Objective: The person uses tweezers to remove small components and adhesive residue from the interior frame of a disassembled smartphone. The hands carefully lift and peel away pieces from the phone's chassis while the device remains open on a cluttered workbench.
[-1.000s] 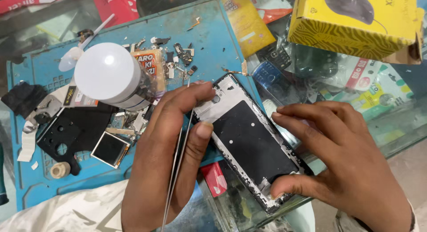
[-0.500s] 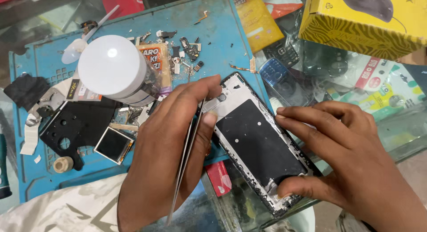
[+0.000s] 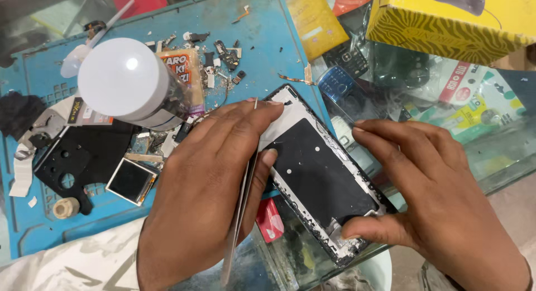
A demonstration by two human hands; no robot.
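Moved: since a second ago I see both hands and the frame higher in view.
Lamp: white lamp (image 3: 124,82) stands on blue mat (image 3: 262,40).
Left hand (image 3: 209,185): fingers clamped on tweezers (image 3: 241,207), tip at frame's top.
Phone frame (image 3: 318,171): lies open on the surface, half off the mat.
Right hand (image 3: 441,196): fingers pinch the frame's edges.

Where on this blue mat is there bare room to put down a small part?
Bare patches: the blue mat's bottom strip below the black plastic plate, and its upper right near the yellow packet. Crowded: around the white round lamp and the left hand.
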